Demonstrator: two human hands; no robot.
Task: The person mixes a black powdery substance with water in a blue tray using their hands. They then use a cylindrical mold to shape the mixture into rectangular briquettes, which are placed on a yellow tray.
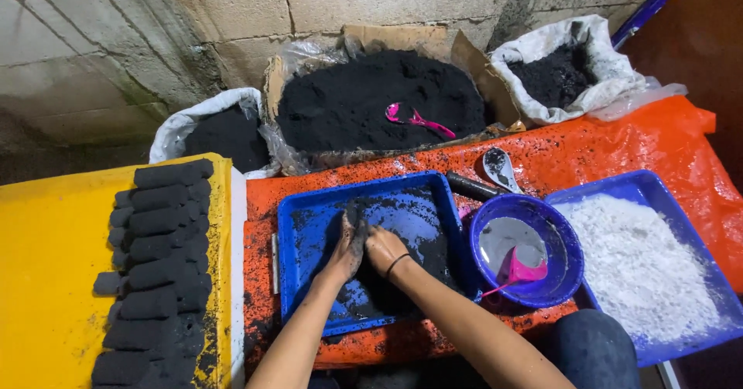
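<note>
Pressing black paste [402, 242] in blue tray [306, 234]: left hand [347, 251], right hand [385, 247], grips curled.

Both hands [364, 250] sit pressed together in the blue tray [298, 242], whose raised rim hems them in all round. Bare tray floor lies open to their left. Right, the bowl [561, 277] touches the tray. Behind, a black roll [472, 186] and spoon [499, 168] lie near the rim. Briquettes [159, 265] crowd the yellow board [46, 281].
</note>
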